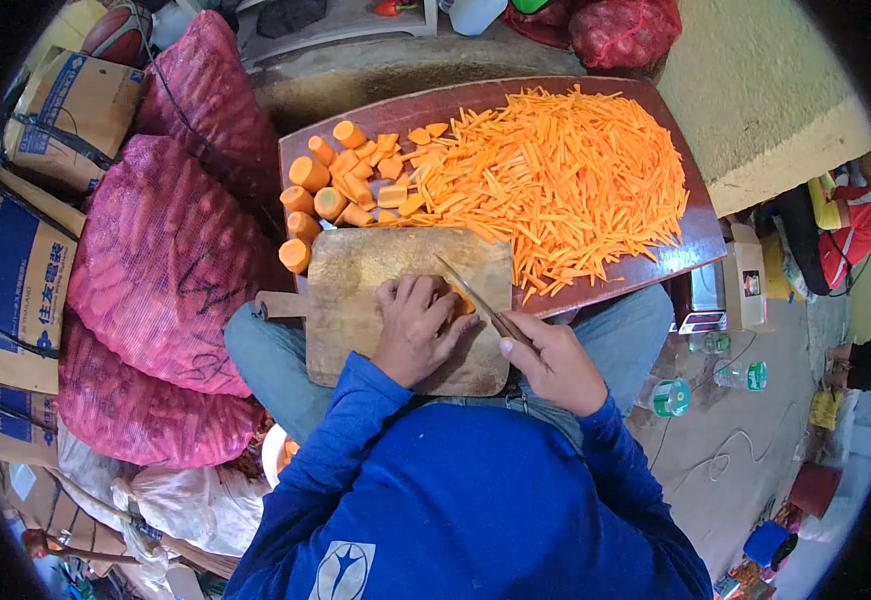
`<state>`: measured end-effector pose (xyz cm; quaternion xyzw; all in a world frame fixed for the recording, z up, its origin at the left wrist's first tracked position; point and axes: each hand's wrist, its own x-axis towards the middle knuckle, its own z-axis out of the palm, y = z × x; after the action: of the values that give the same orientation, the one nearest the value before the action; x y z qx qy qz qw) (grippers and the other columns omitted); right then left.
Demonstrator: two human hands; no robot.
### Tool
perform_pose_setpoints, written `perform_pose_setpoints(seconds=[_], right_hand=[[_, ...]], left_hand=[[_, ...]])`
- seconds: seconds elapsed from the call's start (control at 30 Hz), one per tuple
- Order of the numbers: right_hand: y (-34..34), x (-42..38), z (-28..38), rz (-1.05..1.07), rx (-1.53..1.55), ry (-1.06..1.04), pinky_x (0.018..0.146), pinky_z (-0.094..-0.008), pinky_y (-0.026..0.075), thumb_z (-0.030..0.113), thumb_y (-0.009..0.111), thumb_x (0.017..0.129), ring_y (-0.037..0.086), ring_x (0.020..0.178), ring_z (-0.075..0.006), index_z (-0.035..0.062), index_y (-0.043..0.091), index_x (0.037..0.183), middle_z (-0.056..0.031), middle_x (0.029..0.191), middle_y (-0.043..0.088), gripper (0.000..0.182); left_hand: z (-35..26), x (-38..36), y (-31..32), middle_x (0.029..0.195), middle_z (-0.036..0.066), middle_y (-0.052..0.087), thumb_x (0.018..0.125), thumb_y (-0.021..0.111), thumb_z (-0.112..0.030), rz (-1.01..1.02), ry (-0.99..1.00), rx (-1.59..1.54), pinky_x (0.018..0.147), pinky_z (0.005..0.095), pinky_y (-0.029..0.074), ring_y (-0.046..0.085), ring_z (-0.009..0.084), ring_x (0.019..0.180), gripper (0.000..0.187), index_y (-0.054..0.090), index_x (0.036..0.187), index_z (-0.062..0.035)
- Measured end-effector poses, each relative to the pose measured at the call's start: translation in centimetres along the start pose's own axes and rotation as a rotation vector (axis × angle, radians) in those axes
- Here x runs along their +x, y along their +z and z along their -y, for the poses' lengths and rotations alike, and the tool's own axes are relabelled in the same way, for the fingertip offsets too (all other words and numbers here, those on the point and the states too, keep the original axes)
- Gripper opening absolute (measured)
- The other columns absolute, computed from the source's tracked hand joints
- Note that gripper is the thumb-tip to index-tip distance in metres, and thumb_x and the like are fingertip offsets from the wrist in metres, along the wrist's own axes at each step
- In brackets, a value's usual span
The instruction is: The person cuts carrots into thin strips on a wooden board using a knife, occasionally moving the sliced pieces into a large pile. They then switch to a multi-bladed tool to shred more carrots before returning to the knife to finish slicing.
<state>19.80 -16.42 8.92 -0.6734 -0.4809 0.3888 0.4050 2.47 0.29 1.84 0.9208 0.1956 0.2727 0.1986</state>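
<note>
A wooden cutting board (351,270) with a handle at its left lies across my lap at the table's near edge. My left hand (419,325) is closed over a piece of orange carrot (464,301) on the board, its fingers partly hiding the piece. My right hand (562,362) is wrapped round the handle of a knife (473,291), whose blade points up and left beside the carrot. Beyond the board, carrot chunks (331,203) sit at the left of the red-brown table (686,262). A large heap of thin carrot strips (576,170) covers its middle and right.
Pink mesh sacks (161,265) and cardboard boxes (16,280) stand at the left. A white container (274,455) is by my left leg. Plastic bottles (668,397) lie on the floor at the right. A concrete ledge (766,90) borders the table's far right.
</note>
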Motion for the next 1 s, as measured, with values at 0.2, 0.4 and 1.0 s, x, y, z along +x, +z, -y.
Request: perform_pose_setpoints(seconds=[0.2,0.4,1.0], right_hand=[[1.1,-2.2,1.2,0.001,-0.011,0.050,0.079,-0.0491,0.056,0.018,0.062,0.108,0.071,0.096,-0.0514,-0.0001,0.059,0.140,-0.0312,0.100,0.070,0.037],[1.5,-2.9,1.6,0.022,-0.089,0.088,0.077,-0.0567,0.056,0.018,0.059,0.109,0.071,0.093,-0.0534,0.0018,0.055,0.145,-0.0309,0.097,0.072,0.040],[2.7,3.3,0.1,0.028,-0.151,-0.024,0.078,-0.0550,0.057,0.017,0.058,0.109,0.072,0.092,-0.0531,-0.0023,0.052,0.148,-0.0322,0.099,0.072,0.045]], left_hand=[[0.7,-0.8,0.7,0.108,0.007,0.065,0.084,0.086,-0.018,-0.043,0.092,-0.029,0.096,0.0512,0.039,0.060,0.0302,0.105,0.029,0.075,0.109,-0.0102],[0.4,-0.9,0.1,0.108,0.007,0.065,0.080,0.085,-0.014,0.031,0.102,-0.004,0.098,0.0529,0.039,0.061,0.0306,0.104,0.035,0.075,0.113,-0.0086],[0.5,-1.2,0.2,0.112,0.007,0.068,0.084,0.075,-0.014,0.034,0.097,-0.019,0.102,0.0543,0.039,0.063,0.0295,0.108,0.031,0.075,0.113,-0.0043]])
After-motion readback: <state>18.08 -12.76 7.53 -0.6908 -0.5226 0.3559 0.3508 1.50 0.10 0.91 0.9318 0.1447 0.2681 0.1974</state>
